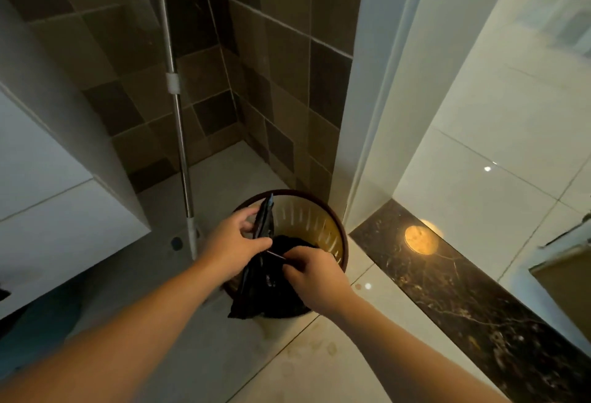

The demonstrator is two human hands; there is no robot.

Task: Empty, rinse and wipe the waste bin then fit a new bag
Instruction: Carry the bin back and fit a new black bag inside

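Note:
A round waste bin (323,220) with a dark brown rim and a slotted yellowish inner wall stands on the floor in the corner by the door frame. A black plastic bag (267,287) hangs over its near side, one strip sticking up at the bin's left. My left hand (235,246) pinches that upper strip of the bag. My right hand (315,274) grips the bag's edge just to the right, over the bin's near rim. Both hands hide part of the bag and the rim.
A metal mop handle (179,134) leans against the dark tiled wall just left of the bin. A white cabinet (48,185) fills the left side. A dark marble threshold (447,278) and a white door frame (377,114) lie to the right.

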